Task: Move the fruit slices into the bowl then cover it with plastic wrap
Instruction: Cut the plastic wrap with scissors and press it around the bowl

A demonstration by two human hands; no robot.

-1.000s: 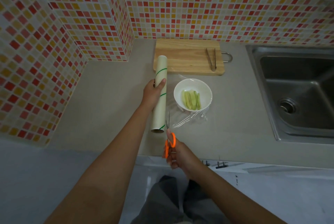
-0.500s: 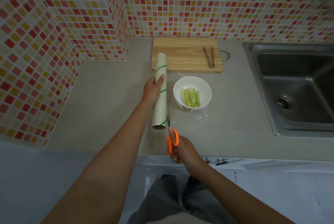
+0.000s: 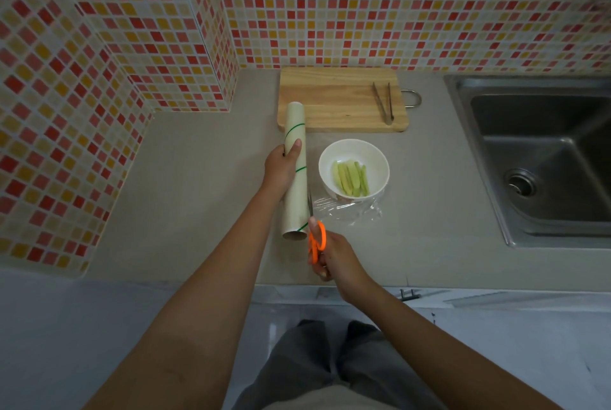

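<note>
— Clear and shiny, what is that below the bowl?
— That is the plastic wrap sheet (image 3: 347, 211), pulled out from the roll (image 3: 295, 171) in the middle of the frame. It looks crinkled and lies on the grey counter (image 3: 198, 178), running under the white bowl (image 3: 353, 169).
— What is in the bowl?
— Pale green fruit slices (image 3: 351, 178), long and thin, side by side. The bowl sits just right of the roll, below the wooden board (image 3: 337, 99). Metal tongs (image 3: 383, 102) lie on the board. The sink (image 3: 542, 158) at the right looks bare.
— What do the hands do?
— The left hand (image 3: 281, 171) wraps around the roll, thumb on top. The right hand (image 3: 334, 254) has fingers through the orange scissors (image 3: 316, 237). The blades point up beside the roll, at the edge of the sheet. I cannot tell if the blades are apart.
</note>
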